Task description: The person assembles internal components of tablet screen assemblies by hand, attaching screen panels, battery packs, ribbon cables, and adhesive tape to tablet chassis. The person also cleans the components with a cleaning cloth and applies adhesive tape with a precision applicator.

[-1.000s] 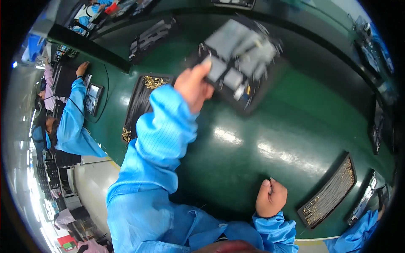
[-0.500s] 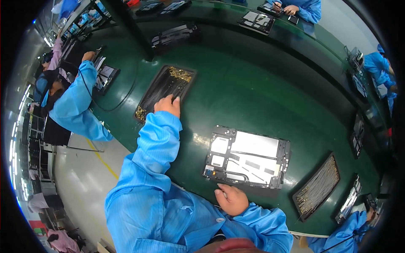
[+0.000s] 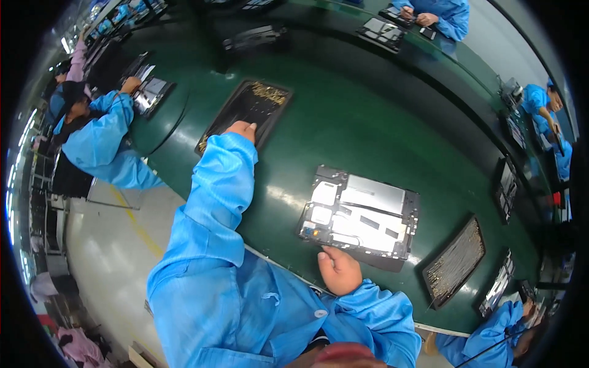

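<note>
My left hand (image 3: 243, 130) is over the near part of a dark rectangular tray (image 3: 279, 119), its fingers bent together and partly hidden, so whatever they pinch does not show. Gold-ended thin strips (image 3: 269, 92) lie inside that tray, mostly at its far end. Before me lies an opened tablet-like device (image 3: 362, 211) with silver-white panels, dark strips and a black frame. At its near edge is my right hand (image 3: 342, 272), closed with the thumb beside the curled forefinger. Its fingertips meet the edge; anything between them is hidden.
A second tray (image 3: 455, 262) full of thin strips stands at the right, beside another opened device (image 3: 498, 285). More devices lie across the green table (image 3: 313, 122). Co-workers in blue sit at the left (image 3: 101, 141), far side (image 3: 451, 15) and lower right (image 3: 491, 331).
My left hand's fingers, spread over the tray before, are now drawn together. The whole view has shifted slightly. My right hand stays at the device's near edge.
</note>
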Motion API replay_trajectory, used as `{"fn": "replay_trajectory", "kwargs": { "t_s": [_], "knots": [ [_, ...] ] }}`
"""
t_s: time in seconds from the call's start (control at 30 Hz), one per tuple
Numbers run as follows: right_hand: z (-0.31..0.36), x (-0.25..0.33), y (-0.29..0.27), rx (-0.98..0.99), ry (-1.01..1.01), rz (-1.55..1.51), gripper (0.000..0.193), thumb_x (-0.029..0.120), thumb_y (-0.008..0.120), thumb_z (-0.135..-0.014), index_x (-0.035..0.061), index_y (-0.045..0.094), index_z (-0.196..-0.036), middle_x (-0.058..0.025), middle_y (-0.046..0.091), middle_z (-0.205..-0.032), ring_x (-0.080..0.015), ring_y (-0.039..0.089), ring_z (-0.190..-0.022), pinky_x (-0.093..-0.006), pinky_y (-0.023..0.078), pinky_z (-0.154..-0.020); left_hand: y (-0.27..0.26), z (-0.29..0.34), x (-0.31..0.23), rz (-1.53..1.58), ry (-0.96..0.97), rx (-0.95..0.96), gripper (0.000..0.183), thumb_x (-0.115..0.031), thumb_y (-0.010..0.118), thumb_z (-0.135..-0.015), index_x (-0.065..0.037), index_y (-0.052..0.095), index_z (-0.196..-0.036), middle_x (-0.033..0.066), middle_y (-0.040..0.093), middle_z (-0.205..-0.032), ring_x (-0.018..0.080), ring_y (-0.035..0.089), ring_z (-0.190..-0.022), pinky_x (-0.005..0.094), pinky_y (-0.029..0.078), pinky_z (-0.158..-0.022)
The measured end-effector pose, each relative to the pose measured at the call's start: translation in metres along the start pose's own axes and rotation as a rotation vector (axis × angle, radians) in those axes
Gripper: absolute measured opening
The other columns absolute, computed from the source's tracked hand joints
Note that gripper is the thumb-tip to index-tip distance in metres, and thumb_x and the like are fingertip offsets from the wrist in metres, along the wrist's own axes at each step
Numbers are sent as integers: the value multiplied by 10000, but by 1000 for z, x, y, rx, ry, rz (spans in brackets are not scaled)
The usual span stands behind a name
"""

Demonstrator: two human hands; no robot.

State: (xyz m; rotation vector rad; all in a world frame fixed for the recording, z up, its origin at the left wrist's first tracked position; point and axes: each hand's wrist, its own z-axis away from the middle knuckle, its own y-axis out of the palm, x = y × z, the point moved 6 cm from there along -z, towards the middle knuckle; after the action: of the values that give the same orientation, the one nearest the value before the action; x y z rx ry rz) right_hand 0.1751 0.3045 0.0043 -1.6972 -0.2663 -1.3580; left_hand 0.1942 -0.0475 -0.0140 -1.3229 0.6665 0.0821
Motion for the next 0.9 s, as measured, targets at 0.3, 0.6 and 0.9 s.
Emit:
{"fn": "replay_trajectory", "kwargs": {
  "t_s": [0.3,0.6,0.9],
  "knots": [
    [-2,-1,-1,-35,-9,39,226,211,536,-741,19,566,-856,-174,573,-745,-307,560,-674,-346,451,-610,-22,42,-35,-27,288,-45,260,-285,499,-775,-50,577,-855,177,564,-820,331,522,-813,369,407,-732],
    [0,-1,2,-18,6,4,246,226,523,-752,10,568,-861,-183,572,-775,-310,560,-723,-338,447,-647,-15,30,-9,-298,98,21,267,-306,484,-776,-75,573,-876,161,566,-849,330,516,-829,382,399,-756],
    [-11,-4,1,-19,27,-22,273,254,510,-763,13,551,-885,-173,570,-771,-296,555,-711,-338,445,-631,-39,116,-77,-67,756,-152,112,-108,533,-739,-11,539,-795,181,549,-779,336,523,-736,375,426,-643]
  ]
}}
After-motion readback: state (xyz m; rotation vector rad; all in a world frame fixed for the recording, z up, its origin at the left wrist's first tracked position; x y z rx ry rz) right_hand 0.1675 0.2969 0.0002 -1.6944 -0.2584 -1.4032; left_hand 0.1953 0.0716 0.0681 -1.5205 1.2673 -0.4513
